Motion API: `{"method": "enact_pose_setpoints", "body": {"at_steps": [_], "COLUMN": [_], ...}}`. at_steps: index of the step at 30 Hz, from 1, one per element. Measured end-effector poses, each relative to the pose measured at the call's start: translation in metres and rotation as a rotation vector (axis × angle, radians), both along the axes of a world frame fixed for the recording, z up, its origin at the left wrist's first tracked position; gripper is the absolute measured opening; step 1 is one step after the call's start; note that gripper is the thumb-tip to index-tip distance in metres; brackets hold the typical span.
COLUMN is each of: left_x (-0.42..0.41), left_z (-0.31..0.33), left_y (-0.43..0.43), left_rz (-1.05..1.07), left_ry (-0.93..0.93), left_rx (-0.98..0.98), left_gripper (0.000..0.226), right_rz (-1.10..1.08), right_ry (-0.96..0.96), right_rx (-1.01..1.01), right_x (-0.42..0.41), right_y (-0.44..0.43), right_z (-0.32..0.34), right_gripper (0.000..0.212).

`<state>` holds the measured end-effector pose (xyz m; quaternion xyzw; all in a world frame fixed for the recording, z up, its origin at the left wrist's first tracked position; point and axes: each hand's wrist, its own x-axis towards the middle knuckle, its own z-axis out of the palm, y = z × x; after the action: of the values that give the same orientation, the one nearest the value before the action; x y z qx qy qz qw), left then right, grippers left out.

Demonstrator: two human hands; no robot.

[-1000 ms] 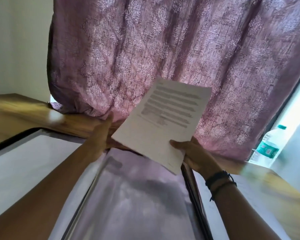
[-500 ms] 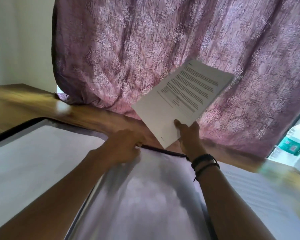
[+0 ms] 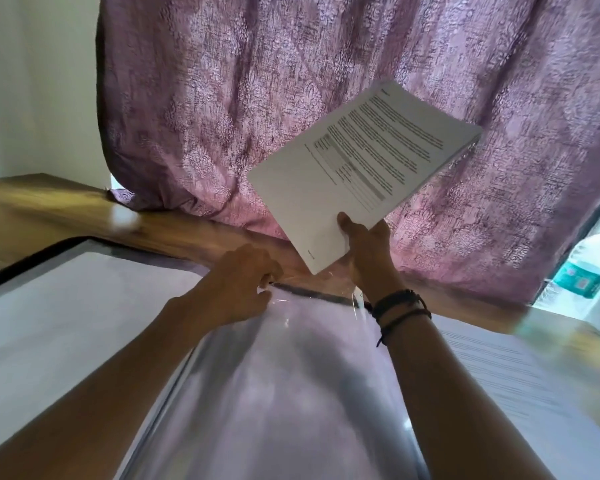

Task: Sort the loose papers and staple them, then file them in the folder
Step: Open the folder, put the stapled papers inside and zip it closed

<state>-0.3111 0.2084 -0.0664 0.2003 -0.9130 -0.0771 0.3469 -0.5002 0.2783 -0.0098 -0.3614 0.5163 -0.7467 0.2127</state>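
Fingers of the left hand (image 3: pixel 243 282) are curled and pinch the upper edge of a clear plastic sleeve (image 3: pixel 291 375), close to the centre of the view. The pinched edge is lifted slightly, and a dark strip shows along the sleeve's mouth. The sleeve runs from that edge down toward 6 o'clock and belongs to the folder (image 3: pixel 66 323), which lies open on the bench (image 3: pixel 49 209). The folder's other leaf spreads out toward 8 o'clock, with a dark border on its far side.

Fingers of the right hand (image 3: pixel 368 251) grasp the stack of papers (image 3: pixel 357 168) at its lower corner: thumb on the printed top face, remaining fingers hidden beneath. The stack is held in the air, tilted, extending from the hand toward 1 o'clock. Its lowest corner sits just above the sleeve's mouth, at 3 o'clock from the left hand. Whether the corner touches the sleeve cannot be determined. Dark wristbands (image 3: pixel 400 303) encircle the right wrist.

A loose printed sheet (image 3: pixel 499 368) lies on the bench at 4 o'clock, beside the right forearm. A water bottle (image 3: pixel 582 271) with a teal label stands at 3 o'clock, blurred. A patterned mauve curtain (image 3: pixel 222 98) hangs behind the bench from 11 to 2 o'clock.
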Motion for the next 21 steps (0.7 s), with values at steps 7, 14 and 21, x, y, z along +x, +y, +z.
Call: {"method": "enact_pose_setpoints", "body": {"at_steps": [7, 14, 21], "left_x": [-0.005, -0.009, -0.006], "left_z": [0.005, 0.003, 0.001], "left_y": [0.007, 0.005, 0.005], "left_rz": [-0.07, -0.09, 0.043], "left_ry": [0.161, 0.165, 0.072], "left_rx": [0.143, 0.097, 0.228], "left_gripper": [0.013, 0.004, 0.029], "right_rz": [0.1, 0.18, 0.295], "right_ry": [0.092, 0.279, 0.249], "right_rx": [-0.007, 0.192, 0.33], "right_x": [0.015, 0.007, -0.043], "right_y": [-0.009, -0.007, 0.007], "right_z": [0.014, 0.014, -0.024], "right_gripper": [0.025, 0.029, 0.042]}}
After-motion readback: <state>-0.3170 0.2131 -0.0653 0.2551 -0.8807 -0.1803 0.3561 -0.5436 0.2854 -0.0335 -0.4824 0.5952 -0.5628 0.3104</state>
